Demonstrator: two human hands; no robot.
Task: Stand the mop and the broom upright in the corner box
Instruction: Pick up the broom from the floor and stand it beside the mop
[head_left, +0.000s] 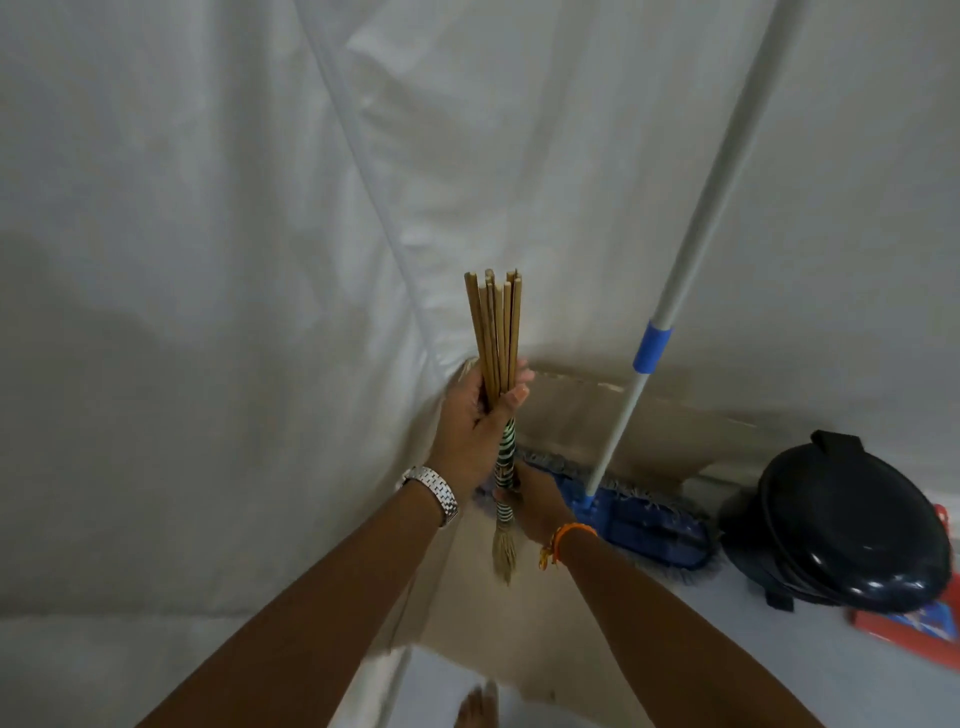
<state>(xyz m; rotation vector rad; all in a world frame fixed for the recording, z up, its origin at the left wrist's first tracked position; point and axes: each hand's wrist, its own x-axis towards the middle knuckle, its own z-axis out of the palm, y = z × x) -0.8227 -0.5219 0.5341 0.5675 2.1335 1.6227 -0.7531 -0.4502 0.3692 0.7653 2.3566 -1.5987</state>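
I hold the broom (498, 332) upright over the corner, its bundled wooden stalks pointing up and its straw bristles hanging down. My left hand (475, 421) grips the stalks where the striped binding starts. My right hand (535, 501) grips lower on the green-and-white binding. The mop (639, 512) stands to the right, its blue fringed head down inside the cardboard box (566, 410) and its grey handle with a blue collar leaning up against the white sheeting.
White plastic sheeting (208, 260) covers both walls meeting at the corner. A black lidded bin (847, 525) stands at the right of the box, with a red flat object (914, 629) beside it. My foot (478, 706) shows at the bottom edge.
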